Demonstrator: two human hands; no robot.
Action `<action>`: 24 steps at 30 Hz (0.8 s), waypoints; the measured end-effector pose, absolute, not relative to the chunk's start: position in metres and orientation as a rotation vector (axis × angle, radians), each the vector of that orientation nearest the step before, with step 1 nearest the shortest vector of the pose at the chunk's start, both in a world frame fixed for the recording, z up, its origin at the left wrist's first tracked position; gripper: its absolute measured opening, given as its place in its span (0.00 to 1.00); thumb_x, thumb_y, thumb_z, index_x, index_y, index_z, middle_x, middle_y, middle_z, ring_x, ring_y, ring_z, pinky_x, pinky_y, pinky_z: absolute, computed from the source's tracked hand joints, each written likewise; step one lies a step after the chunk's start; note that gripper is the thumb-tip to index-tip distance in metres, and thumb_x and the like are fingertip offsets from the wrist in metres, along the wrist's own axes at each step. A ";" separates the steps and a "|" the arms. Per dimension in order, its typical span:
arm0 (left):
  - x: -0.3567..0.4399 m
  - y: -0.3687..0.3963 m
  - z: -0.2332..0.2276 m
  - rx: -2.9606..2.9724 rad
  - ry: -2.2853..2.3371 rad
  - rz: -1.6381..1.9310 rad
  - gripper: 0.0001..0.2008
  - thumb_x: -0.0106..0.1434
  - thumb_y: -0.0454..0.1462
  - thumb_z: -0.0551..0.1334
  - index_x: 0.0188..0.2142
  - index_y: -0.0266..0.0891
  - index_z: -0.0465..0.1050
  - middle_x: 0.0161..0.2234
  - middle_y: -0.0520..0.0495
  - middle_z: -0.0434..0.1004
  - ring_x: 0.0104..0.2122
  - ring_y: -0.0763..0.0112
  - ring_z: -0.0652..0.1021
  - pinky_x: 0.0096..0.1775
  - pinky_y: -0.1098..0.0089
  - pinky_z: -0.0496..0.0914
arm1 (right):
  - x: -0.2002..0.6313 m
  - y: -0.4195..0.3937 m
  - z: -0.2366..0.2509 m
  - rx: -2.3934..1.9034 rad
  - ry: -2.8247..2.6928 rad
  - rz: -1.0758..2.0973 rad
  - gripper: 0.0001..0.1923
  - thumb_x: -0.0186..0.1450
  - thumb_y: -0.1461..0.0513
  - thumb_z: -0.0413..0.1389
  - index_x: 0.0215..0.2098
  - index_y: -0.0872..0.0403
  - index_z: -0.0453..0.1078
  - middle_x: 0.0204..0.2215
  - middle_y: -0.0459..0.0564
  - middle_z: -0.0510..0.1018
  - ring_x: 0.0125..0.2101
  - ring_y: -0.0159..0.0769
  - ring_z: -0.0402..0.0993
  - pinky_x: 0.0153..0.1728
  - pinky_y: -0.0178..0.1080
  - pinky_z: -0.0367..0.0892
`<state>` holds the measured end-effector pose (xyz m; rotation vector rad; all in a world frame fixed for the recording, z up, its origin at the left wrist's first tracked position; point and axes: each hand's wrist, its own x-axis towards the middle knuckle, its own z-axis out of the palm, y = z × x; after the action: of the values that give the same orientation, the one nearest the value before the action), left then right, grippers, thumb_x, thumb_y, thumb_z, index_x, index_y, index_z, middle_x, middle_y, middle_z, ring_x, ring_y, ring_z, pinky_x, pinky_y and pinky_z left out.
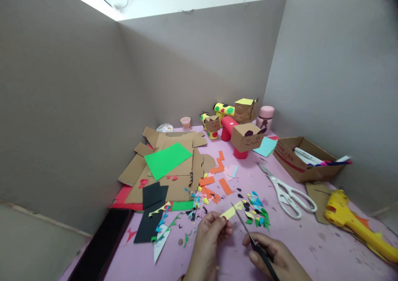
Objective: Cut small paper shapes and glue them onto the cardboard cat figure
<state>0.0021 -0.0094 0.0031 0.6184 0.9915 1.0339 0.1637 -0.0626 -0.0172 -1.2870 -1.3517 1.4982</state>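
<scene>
Between thumb and fingers, my left hand (213, 231) pinches a small strip of yellow paper (229, 213). My right hand (273, 254) grips black-handled scissors (248, 232), whose blades point up and left, with their tips at the strip's right end. Just beyond the hands lies a pile of small leaf-shaped cuttings (259, 212) in green, blue, black and yellow. Several orange paper pieces (225, 186) and tiny scraps (199, 200) are spread to the left of that pile.
Cardboard sheets (177, 146) with green paper (168, 160) lie back left; a phone (102, 245) is at left. White scissors (292, 197), a yellow glue gun (354, 221) and a box of markers (306, 173) are right. Cardboard-headed animals (247, 136) stand behind, near a pink bottle (265, 117).
</scene>
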 end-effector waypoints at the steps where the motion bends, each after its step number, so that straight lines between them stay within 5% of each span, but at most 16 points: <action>1: 0.002 -0.009 0.003 0.615 0.992 1.034 0.12 0.48 0.39 0.68 0.23 0.35 0.67 0.21 0.49 0.77 0.20 0.77 0.73 0.26 0.77 0.64 | 0.163 -0.062 -0.017 -1.290 -1.342 1.501 0.22 0.58 0.44 0.54 0.37 0.52 0.69 0.23 0.41 0.57 0.25 0.33 0.52 0.26 0.33 0.51; 24: 0.004 -0.006 0.003 0.527 1.013 1.150 0.18 0.39 0.43 0.74 0.22 0.34 0.72 0.18 0.52 0.75 0.19 0.77 0.73 0.25 0.77 0.64 | 0.160 -0.066 -0.018 -1.333 -1.415 1.409 0.23 0.55 0.43 0.56 0.33 0.53 0.73 0.20 0.42 0.62 0.22 0.32 0.57 0.24 0.32 0.58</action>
<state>0.0036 -0.0060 0.0033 0.5270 1.0134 1.1498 0.1596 -0.0661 -0.0177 -1.3330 -1.4152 1.4093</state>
